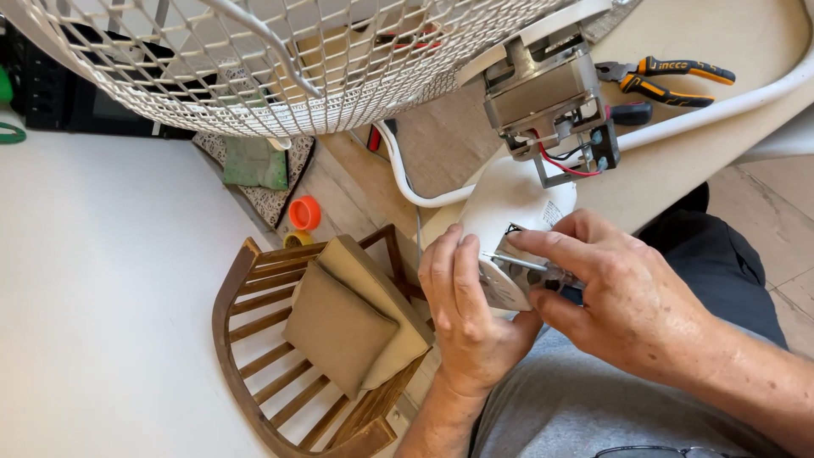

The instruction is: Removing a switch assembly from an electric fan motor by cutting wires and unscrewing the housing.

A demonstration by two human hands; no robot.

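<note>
So the person is sitting with the fan tipped across their lap, and the left hand (466, 314) is cupping the white plastic housing (509, 208) from below, fingers together and pressed flat against its side, looks like that's to stop it rolling. The right hand (632, 297) is pinching a small screwdriver (530, 267), thumb and forefinger clamped on the clear handle, the thin metal shaft running left from those fingertips into a dark square opening in the housing. Held low and nearly flat, probably so the tip is lining up with whatever sits inside.

The housing itself is smooth, rounded, off-white, with a label patch just past the right fingertips. Just beyond it the bare metal motor (543, 93) is sitting exposed, red and black wires looping underneath. Further out, past the knuckles, orange-handled pliers (670, 80) are lying on the beige tabletop (755, 38). The white wire grille (254, 59) is hanging over a wooden chair (331, 339) off the left fingers.
</note>
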